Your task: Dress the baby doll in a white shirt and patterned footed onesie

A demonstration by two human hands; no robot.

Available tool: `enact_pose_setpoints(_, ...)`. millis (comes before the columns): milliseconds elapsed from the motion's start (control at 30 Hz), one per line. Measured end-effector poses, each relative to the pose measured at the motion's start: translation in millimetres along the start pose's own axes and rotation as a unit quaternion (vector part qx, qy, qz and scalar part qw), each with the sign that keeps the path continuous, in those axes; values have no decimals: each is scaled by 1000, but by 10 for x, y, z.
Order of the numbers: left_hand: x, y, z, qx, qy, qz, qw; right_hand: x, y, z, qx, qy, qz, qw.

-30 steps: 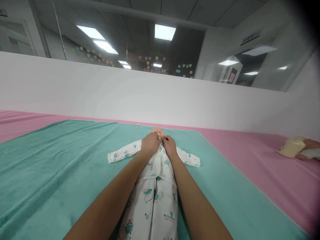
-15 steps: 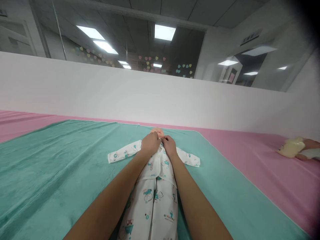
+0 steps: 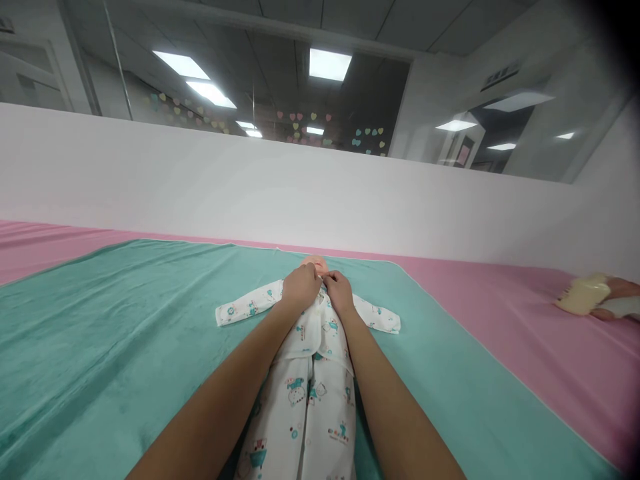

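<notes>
A baby doll (image 3: 316,262) lies on its back on a teal blanket (image 3: 125,320), dressed in a white printed romper (image 3: 313,393) with its sleeves spread out to both sides. My left hand (image 3: 300,288) and my right hand (image 3: 339,290) meet at the romper's collar just below the doll's chin. Both hands are closed, fingers pinched on the fabric at the neckline. My forearms run along either side of the doll's body and hide part of the romper.
The teal blanket lies over a pink cover (image 3: 525,333). A white wall (image 3: 300,193) runs along the far edge. At the far right lies a cream-coloured bottle (image 3: 583,295) beside another person's hand (image 3: 623,290).
</notes>
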State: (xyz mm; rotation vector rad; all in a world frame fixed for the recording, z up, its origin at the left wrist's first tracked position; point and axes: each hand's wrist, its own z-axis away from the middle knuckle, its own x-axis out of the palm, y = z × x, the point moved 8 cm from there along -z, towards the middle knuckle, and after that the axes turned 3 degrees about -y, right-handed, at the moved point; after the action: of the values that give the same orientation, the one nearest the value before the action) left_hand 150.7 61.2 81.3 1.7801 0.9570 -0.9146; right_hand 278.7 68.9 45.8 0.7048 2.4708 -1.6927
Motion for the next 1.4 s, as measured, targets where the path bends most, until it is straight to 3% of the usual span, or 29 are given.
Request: enact_pose_setpoints(1400, 6, -5, -3, 0, -5, 16, 1000, -6, 13, -2, 6, 4, -10, 1000)
